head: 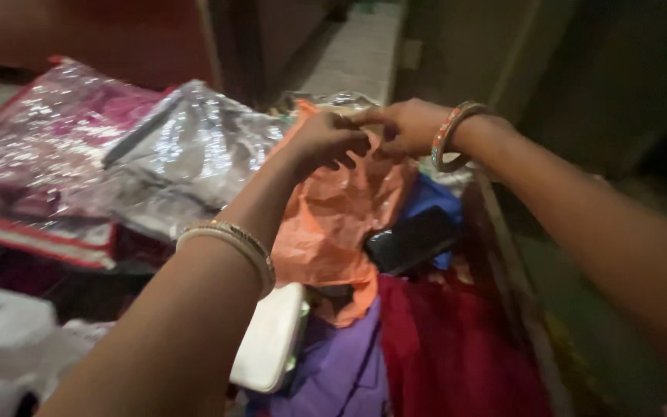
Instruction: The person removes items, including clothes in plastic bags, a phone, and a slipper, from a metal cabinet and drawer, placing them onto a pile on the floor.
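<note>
Orange plastic bag [333, 216] hangs from both my hands at the middle of the view, its top edge pinched up near the far end of the heap and its crumpled body draping down over the pile of cloth. Below it I see a dark red cloth [449, 347] and a purple cloth [345, 371], both cut off by the bottom edge. To the left lie shiny clear-wrapped packages [117, 147], blurred enough that I cannot tell what is inside. A white flat box [272, 340] shows beside my left forearm, partly hidden by it. A black flat object [407, 239] sits just right of the bag on a blue cloth [434, 197]; I cannot tell what it is. My left hand [326, 139] has its fingers curled and closed on the bag's top edge. My right hand [407, 127] meets it there, fingers bunched together on the same edge, though the fingertips are hidden behind the left hand. A bangle [449, 135] circles the right wrist, and thin bangles [233, 243] the left.
</note>
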